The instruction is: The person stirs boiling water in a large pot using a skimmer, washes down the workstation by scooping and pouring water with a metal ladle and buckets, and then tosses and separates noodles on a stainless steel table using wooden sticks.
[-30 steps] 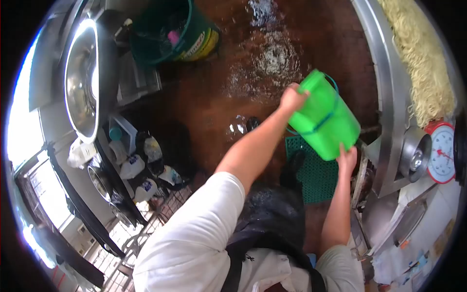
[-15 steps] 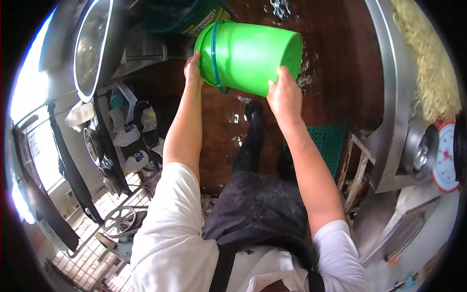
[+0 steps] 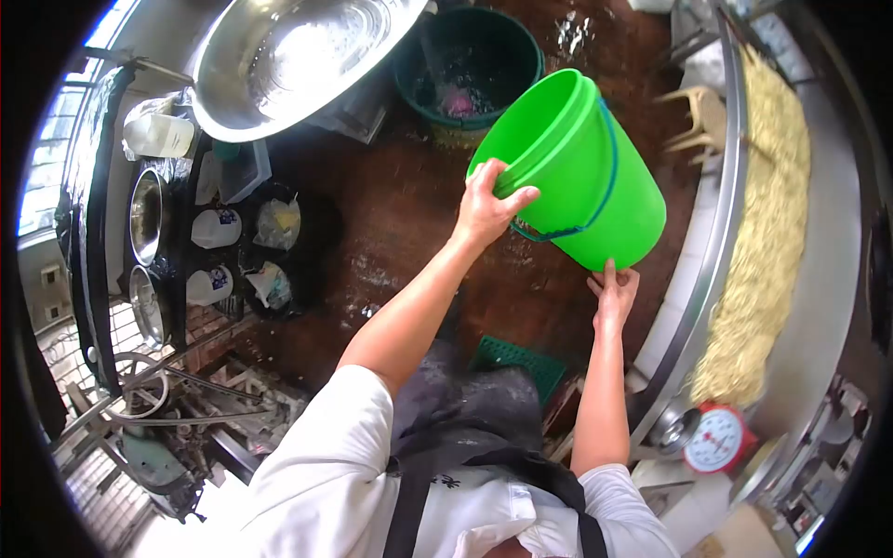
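A bright green bucket (image 3: 581, 172) with a blue handle (image 3: 606, 191) is held tilted in the air, its mouth toward the upper left. My left hand (image 3: 488, 206) is closed on the rim, thumb on the outside. Under the bottom edge, the fingers of my right hand (image 3: 614, 296) press up against the base. Only part of the bucket's inside shows, and its bottom is hidden. Beyond the bucket, a dark green tub (image 3: 514, 46) stands on the floor with water and something pink (image 3: 456, 102) in it.
A large metal basin (image 3: 219, 112) is at the upper left. On the right, a metal-edged table (image 3: 735, 177) carries a long mass of noodles (image 3: 758, 251), with a red-rimmed scale (image 3: 714, 439) at its near end. Wet brown floor (image 3: 391, 205) and a green mat (image 3: 521, 363) lie below.
The bucket has moved right and slightly down in view, its mouth swinging up from facing left. Both hands still hold it. My view has turned, showing more of the basin, tub and noodles.
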`<state>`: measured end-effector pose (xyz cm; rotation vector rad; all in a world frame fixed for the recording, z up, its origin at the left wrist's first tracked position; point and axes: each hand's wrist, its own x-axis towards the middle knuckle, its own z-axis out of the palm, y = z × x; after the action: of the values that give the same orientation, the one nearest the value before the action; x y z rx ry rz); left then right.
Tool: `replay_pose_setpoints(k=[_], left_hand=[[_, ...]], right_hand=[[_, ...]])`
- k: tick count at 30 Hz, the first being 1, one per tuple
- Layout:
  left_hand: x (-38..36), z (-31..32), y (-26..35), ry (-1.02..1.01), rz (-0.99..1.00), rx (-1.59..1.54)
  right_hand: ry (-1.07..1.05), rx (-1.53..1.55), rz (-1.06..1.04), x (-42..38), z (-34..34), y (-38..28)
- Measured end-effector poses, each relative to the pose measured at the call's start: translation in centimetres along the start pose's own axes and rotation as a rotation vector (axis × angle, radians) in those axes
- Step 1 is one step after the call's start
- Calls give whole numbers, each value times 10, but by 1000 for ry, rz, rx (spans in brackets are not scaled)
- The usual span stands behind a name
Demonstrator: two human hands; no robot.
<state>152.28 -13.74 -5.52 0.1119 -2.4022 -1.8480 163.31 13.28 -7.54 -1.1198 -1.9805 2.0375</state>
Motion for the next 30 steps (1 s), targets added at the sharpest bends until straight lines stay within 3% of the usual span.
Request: replay_pose_setpoints(k=[5, 10, 11, 13, 15, 17, 19, 21, 24, 28, 30], left_hand=[[112, -47, -15, 175, -156, -307], [200, -73, -98, 367, -353, -282], [217, -75, -133, 327, -409, -146], [242, -71, -129, 350, -484, 75], [276, -61, -153, 363, -675, 93], [298, -56, -208, 344, -727, -80], [302, -47, -265, 459, -738, -291], [295, -37, -314, 551, -752, -265], [302, -16, -338, 569, -814, -61], [311, 4, -379, 556, -750, 62], [314, 13, -393, 538, -807, 70]], right_hand=[[-194, -277, -218, 80, 118, -100], [-323, -632, -508, 201, 247, -113], [-334, -692, -515, 227, 269, -110], [-323, -766, -485, 265, 311, -120], [-336, -735, -527, 300, 351, -133], [-360, -843, -673, 318, 401, -151], [-462, -915, -705, 333, 452, -156], [-576, -1031, -869, 353, 490, -148], [-685, -1246, -635, 396, 526, -124], [-697, -1339, -504, 434, 543, -83], [-719, -1388, -430, 448, 550, -67]])
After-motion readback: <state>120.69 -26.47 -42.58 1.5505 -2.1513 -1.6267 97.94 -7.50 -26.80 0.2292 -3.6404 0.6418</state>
